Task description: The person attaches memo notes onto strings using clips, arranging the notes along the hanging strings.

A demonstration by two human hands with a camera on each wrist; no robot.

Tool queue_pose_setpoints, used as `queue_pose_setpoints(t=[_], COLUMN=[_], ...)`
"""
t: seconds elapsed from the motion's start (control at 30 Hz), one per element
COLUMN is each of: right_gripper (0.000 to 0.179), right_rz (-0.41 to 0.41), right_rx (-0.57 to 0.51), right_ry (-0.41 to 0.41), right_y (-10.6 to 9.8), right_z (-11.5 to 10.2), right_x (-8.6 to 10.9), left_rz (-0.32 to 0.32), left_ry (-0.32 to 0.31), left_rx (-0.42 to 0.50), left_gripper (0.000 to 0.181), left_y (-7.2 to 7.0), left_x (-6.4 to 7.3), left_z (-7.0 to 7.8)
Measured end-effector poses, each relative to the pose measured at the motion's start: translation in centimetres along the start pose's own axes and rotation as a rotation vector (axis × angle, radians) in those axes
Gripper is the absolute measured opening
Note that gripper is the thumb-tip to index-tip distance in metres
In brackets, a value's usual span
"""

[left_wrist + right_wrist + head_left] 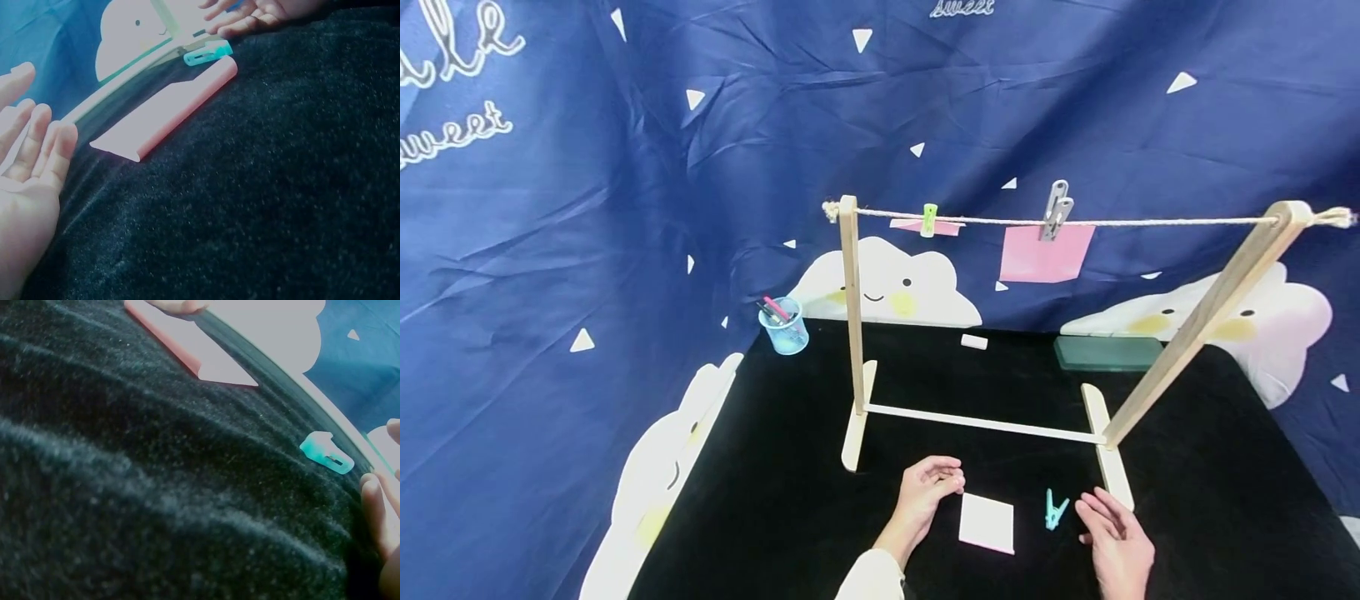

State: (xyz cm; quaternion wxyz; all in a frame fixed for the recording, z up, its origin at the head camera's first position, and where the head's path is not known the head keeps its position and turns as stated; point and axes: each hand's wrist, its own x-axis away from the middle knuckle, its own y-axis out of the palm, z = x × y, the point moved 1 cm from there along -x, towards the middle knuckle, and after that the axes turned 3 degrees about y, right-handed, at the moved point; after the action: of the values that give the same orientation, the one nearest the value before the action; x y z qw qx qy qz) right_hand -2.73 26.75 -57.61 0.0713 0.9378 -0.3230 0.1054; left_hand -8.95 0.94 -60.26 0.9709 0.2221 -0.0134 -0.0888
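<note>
A pale pink square of paper (987, 522) with a curled near edge lies on the black cloth between the two hands. My left hand (925, 496) is just left of it, apart from the paper, its fingers loosely bent around nothing. To the paper's right sits a teal clothespin (1054, 509), also seen in the right wrist view as a teal clip (327, 454). My right hand (1116, 540) is right of the clothespin, not touching it, with relaxed fingers. In the left wrist view the left hand's fingers (53, 147) hold nothing.
Behind the hands stands a wooden frame (985, 423) with a string (1172, 222). A green clip (929, 221) and a grey clip (1056, 212) hold pink papers (1047, 260) there. Farther back are a blue pen cup (788, 337), a white block (974, 342) and a green box (1107, 354).
</note>
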Motion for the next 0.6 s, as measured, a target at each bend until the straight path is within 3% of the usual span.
queue_pose_setpoints(t=[0.1,0.2,0.4,0.6], right_gripper=[0.041,0.043,0.049,0.049], right_rz=[0.000,0.004,0.011,0.017], right_rx=[0.033,0.087,0.232,0.243], right_ry=[-0.018,-0.032,-0.062,-0.086], right_y=[0.23,0.34,0.56,0.45], right_z=[0.09,0.23,0.23,0.29], right_x=[0.00,0.06,0.02,-0.02], left_rz=[0.025,0.018,-0.032,-0.043], left_ry=[-0.013,-0.011,0.060,0.137], left_rx=[-0.029,-0.116,-0.355,-0.507], left_gripper=[0.035,0.032,0.029,0.031], left_y=[-0.04,0.03,0.43,0.51], left_x=[0.30,0.56,0.73,0.69], left_z=[0.13,0.21,0.21,0.01])
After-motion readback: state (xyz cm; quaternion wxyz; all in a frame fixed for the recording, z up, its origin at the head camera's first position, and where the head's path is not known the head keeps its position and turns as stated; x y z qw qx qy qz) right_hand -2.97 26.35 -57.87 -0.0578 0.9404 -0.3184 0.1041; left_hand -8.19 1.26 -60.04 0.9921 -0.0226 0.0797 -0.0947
